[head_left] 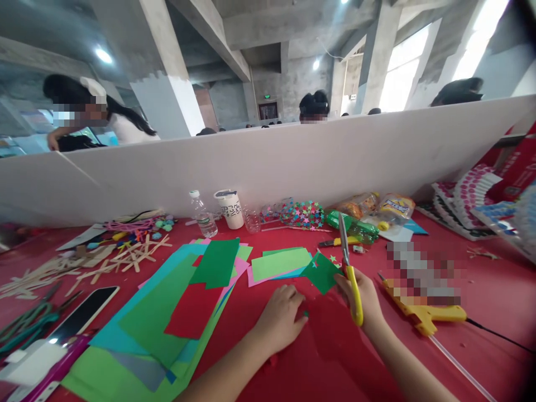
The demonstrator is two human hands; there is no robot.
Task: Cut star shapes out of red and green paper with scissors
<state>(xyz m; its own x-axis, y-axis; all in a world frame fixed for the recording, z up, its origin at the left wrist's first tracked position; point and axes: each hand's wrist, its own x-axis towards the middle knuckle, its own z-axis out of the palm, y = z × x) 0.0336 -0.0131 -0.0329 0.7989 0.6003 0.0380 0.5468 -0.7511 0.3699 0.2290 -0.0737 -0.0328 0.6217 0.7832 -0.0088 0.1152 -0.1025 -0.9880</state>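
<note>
My right hand (363, 301) is closed around yellow-handled scissors (354, 296), their blades pointing up and away. Against its fingertips is a dark green paper piece (321, 272); whether they pinch it too I cannot tell. My left hand (281, 317) rests low over the red tabletop with its fingers loosely curled and the thumb apart. A tiny green scrap (306, 314) lies by that thumb. Left of it are stacked coloured sheets (154, 307), with a red sheet (193, 312) and a green sheet (218, 262) on top. Ahead are smaller light green and pink papers (280, 264).
A yellow glue gun (422, 310) with a cord lies at right. Along the white partition (268, 167) stand a water bottle (204, 216), a cup (230, 209) and a green bottle (355, 226). Wooden sticks (134, 257), a phone (87, 312) and more scissors (33, 321) lie left.
</note>
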